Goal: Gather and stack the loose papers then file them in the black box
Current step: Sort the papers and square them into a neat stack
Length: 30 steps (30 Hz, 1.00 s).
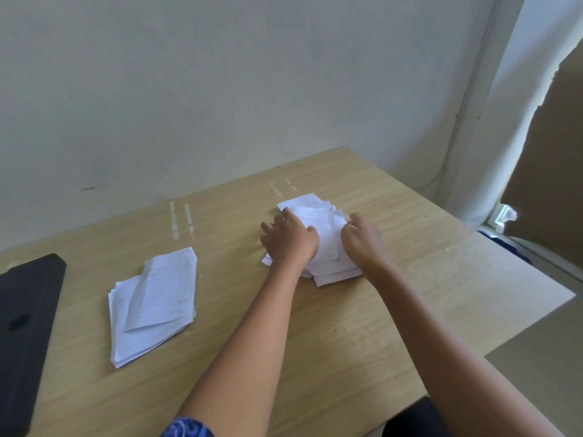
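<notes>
A loose heap of white papers (318, 216) lies on the wooden table (284, 326), right of centre. My left hand (288, 239) rests on the heap's left side with fingers spread. My right hand (362, 241) curls over its right edge, fingers bent onto the sheets. A second, rough stack of white papers (151, 304) lies apart on the left half of the table. The black box (23, 326) sits closed at the far left edge, partly cut off by the frame.
A pale wall runs along the table's far edge. To the right stand a white curtain (504, 121) and brown cardboard (555, 159). The table's right edge drops off near a lower beige surface (542, 357).
</notes>
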{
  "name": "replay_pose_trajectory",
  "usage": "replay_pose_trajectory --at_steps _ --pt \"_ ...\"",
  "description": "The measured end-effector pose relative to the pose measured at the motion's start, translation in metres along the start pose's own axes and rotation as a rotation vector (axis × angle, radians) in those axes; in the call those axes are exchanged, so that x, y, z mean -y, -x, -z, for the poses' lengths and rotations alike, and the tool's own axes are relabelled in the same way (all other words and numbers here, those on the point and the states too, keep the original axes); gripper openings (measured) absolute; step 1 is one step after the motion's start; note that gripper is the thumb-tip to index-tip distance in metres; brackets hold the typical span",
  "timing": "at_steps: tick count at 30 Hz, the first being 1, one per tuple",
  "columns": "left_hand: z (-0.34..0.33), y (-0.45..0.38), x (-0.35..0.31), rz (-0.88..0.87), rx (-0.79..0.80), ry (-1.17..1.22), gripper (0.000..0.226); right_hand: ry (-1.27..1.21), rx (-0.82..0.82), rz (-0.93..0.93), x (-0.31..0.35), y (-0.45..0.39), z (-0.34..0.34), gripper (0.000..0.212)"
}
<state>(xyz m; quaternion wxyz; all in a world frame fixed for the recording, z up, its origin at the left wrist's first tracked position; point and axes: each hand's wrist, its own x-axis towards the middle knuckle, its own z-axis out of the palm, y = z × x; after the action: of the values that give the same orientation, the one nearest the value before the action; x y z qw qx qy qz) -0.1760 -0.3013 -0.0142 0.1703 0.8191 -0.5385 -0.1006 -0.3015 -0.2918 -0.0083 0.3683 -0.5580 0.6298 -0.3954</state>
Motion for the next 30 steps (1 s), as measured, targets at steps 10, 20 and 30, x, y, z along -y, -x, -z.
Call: replay_pose_trajectory --at_steps 10,20,30 --pt "-0.003 0.01 -0.023 0.23 0.093 0.033 0.05 0.107 -0.013 0.021 -0.001 0.002 0.002 0.03" --pt "0.011 -0.01 -0.015 0.188 0.171 0.065 0.023 -0.025 0.085 0.034 -0.026 -0.002 0.007 0.006" --pt "-0.014 0.02 -0.022 -0.035 -0.005 -0.3 0.078 0.09 0.152 0.119 -0.031 0.0 0.008 0.016"
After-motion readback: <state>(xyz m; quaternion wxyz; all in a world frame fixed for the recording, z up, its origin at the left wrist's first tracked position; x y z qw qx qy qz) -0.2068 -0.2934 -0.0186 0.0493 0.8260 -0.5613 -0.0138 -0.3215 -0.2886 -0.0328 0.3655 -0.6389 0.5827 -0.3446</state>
